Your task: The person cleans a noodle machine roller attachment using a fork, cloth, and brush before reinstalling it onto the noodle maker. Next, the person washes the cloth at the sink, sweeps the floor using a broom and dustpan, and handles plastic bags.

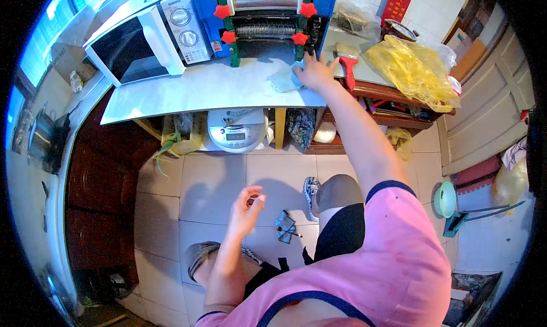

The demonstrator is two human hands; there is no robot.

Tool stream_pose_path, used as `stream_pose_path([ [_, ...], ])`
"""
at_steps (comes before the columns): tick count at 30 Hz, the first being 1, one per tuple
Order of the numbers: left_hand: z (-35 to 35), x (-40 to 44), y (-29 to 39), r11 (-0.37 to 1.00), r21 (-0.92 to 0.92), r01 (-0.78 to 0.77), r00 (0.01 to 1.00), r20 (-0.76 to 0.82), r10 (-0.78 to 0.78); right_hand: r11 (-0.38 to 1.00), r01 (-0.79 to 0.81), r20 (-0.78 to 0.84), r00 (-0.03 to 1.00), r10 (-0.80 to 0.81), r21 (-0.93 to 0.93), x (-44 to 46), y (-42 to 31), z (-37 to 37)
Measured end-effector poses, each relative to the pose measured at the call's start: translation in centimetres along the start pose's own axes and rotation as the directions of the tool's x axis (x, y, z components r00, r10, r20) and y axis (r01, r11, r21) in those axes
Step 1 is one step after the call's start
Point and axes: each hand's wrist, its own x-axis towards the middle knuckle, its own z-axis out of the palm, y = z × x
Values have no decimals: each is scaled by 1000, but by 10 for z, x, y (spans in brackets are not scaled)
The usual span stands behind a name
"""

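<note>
The white tabletop (216,90) runs across the top of the frame, with a microwave (139,45) upper left and a blue machine (265,29) top middle. The right hand (317,72), fingers spread, touches a cloth (284,79) just below the machine. The left hand (247,211), near the middle, is well apart, fingers curled; I can't tell if it's empty.

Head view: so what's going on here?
The person's right hand touches a pale blue cloth on the white tabletop, in front of a roller machine with red star-shaped knobs. A red-handled brush lies just right of that hand. The left hand hangs above the floor, loosely curled, with nothing visible in it.
</note>
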Motion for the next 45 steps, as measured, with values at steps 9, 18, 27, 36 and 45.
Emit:
stream_pose_path([
  [9,-7,-8,-4,998,-18,-55,999,1,55,992,126,-159,979,-129,-29,-61,-7,-15],
  [18,-10,-17,0,999,-31,-27,1000,-10,26,647,429,-347,901,-260,630,-122,-28,-36],
  [27,-11,-13,3,998,-50,-25,1000,-16,25,830,508,-353,838,-416,230,-75,-13,4],
  [36,-13,-14,10,996,-54,-68,997,-28,67,816,504,-569,773,-280,284,-4,-106,14],
  [45,-25,-20,16,977,-213,1,1000,8,1,981,-186,320,934,158,59,52,-113,11],
])
